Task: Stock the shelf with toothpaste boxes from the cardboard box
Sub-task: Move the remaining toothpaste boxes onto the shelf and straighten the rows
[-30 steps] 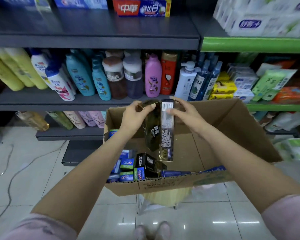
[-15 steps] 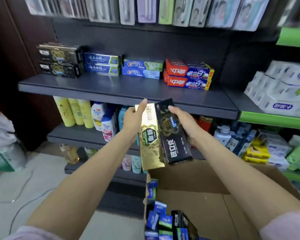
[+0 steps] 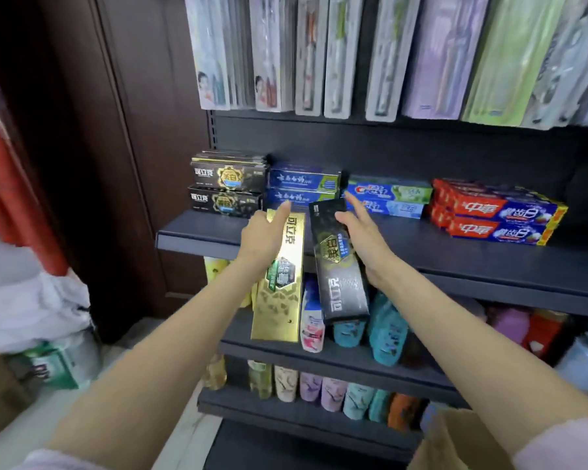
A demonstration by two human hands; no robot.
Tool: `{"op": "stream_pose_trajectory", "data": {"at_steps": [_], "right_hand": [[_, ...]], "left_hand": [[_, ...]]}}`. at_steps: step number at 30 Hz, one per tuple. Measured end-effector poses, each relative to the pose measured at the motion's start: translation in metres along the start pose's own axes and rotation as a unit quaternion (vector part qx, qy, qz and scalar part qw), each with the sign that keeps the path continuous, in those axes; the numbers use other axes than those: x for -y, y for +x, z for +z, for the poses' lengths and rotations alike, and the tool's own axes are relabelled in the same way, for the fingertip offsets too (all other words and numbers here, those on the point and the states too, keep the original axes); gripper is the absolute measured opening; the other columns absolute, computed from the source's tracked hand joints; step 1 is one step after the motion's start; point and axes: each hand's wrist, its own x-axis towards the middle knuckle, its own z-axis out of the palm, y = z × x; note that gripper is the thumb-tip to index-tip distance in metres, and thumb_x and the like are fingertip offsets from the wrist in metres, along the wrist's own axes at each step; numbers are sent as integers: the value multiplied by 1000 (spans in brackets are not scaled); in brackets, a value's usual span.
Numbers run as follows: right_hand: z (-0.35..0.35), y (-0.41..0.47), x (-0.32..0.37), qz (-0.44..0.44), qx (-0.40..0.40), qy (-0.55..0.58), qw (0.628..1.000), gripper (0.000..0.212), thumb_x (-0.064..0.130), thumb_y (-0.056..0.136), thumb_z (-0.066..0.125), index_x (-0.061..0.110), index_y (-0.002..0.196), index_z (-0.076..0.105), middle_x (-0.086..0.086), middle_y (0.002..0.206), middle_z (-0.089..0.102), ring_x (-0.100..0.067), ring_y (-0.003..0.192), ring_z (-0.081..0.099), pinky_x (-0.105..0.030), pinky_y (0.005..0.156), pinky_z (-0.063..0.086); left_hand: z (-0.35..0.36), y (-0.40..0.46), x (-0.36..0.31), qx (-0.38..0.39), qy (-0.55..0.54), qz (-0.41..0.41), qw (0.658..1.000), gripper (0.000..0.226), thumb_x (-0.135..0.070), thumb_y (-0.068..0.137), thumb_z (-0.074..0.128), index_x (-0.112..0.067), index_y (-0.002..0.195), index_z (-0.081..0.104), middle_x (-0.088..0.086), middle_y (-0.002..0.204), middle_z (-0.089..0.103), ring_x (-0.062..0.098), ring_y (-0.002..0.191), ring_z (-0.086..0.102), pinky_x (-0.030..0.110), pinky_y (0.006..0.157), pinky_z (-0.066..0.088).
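Note:
My left hand (image 3: 263, 237) holds a gold toothpaste box (image 3: 280, 283) upright by its upper left side, forefinger stretched up. My right hand (image 3: 362, 240) holds a black toothpaste box (image 3: 340, 266) the same way from the right. Both boxes hang just in front of the dark shelf (image 3: 421, 245), their top ends near its front edge. On that shelf lie stacked black boxes (image 3: 226, 184), blue boxes (image 3: 302, 188), Crest boxes (image 3: 389, 196) and red and blue boxes (image 3: 496, 213). A corner of the cardboard box (image 3: 455, 442) shows at the bottom right.
Toothbrush packs (image 3: 353, 56) hang above the shelf. Lower shelves carry shampoo bottles (image 3: 384, 327) and more bottles (image 3: 319, 388). A dark wooden panel (image 3: 133, 147) stands on the left, with white bags (image 3: 31, 310) and a green pack (image 3: 55, 364) on the floor.
Both hands rose from the cardboard box with the two toothpaste boxes and moved forward to the toothpaste shelf. The view swung up and left, so the cardboard box dropped almost out of sight.

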Motion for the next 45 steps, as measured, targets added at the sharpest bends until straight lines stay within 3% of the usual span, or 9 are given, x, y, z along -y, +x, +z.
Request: {"op": "stream_pose_trajectory", "data": {"at_steps": [10,15,19,24,27,31,36,39,45], "right_hand": [[83,95,22,-54,-102,-17,993,39,27,79,68,21,101,37,5,88,45,-21,85,53,-47,78,54],[123,134,20,-36,-39,118,992,43,8,81,65,21,107,34,2,96,44,-17,89,56,-37,74,59],[155,156,8,-56,26,172,983,53,0,81,62,35,119,49,-3,118,57,-25,107,61,-46,87,55],[170,166,-18,-142,8,-102,984,41,18,79,73,29,114,54,1,117,58,-17,111,54,-40,95,49],[163,165,-39,-190,-33,-420,887,55,38,75,75,23,123,52,0,121,47,-18,119,38,-32,97,40],[176,161,-36,-189,-51,-530,825,47,37,82,67,18,123,53,-4,130,36,-22,126,28,-32,103,33],[209,147,9,-43,123,-159,979,35,41,94,48,20,121,51,3,106,59,-15,103,58,-30,89,50],[219,145,16,5,169,-114,979,35,38,93,52,23,124,52,6,100,68,-8,88,65,-20,69,52],[212,169,38,-137,38,-328,934,47,33,95,51,34,140,40,2,124,60,-17,106,57,-35,91,46]], "left_hand": [[-73,91,11,-104,112,22,988,72,-56,94,40,-1,140,35,19,138,48,32,129,42,38,97,38],[-95,125,13,-137,97,-2,986,73,-56,94,39,0,140,35,19,139,46,33,128,43,38,97,38],[-111,149,22,-161,83,-6,983,69,-54,95,39,2,134,40,19,135,49,31,122,48,33,85,37],[-131,178,41,-140,51,-4,989,69,-54,94,41,1,135,40,18,137,48,31,123,47,33,88,37],[-140,193,47,-113,23,10,993,71,-52,95,41,2,140,36,18,141,44,31,127,44,34,97,37],[-144,209,54,-73,-30,17,997,74,-54,94,41,0,144,31,16,145,40,31,131,41,36,102,35],[-141,222,55,-29,-117,16,993,75,-62,87,44,-1,130,51,19,128,57,35,116,55,36,89,43],[-144,229,54,-17,-186,-4,982,74,-67,79,42,-6,117,58,15,111,65,33,103,62,48,95,48],[-165,241,66,-101,-110,100,984,30,-32,99,40,-13,119,51,5,118,55,12,96,48,26,83,37]]}}
